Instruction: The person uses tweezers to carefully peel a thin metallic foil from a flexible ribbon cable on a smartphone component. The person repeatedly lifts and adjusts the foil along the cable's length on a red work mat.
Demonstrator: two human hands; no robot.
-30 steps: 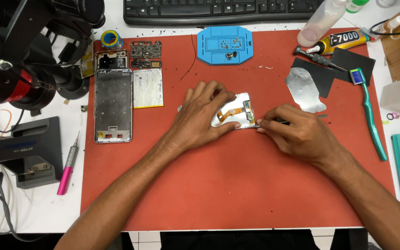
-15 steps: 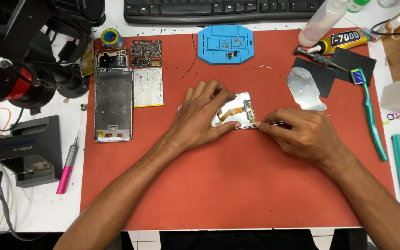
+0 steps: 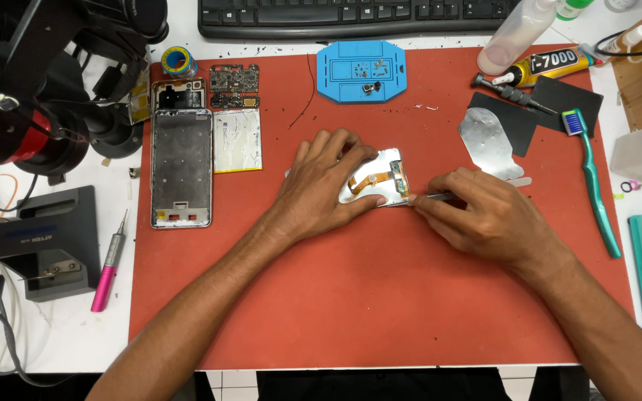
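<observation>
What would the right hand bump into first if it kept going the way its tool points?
Probably the silver phone part with the orange flex cable: the right hand aims its thin tool leftward at its edge, just before the left hand.

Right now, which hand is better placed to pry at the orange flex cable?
Right. The right hand holds the tweezers with the tip at the orange flex cable; the left hand lies flat, pinning the phone part.
</observation>
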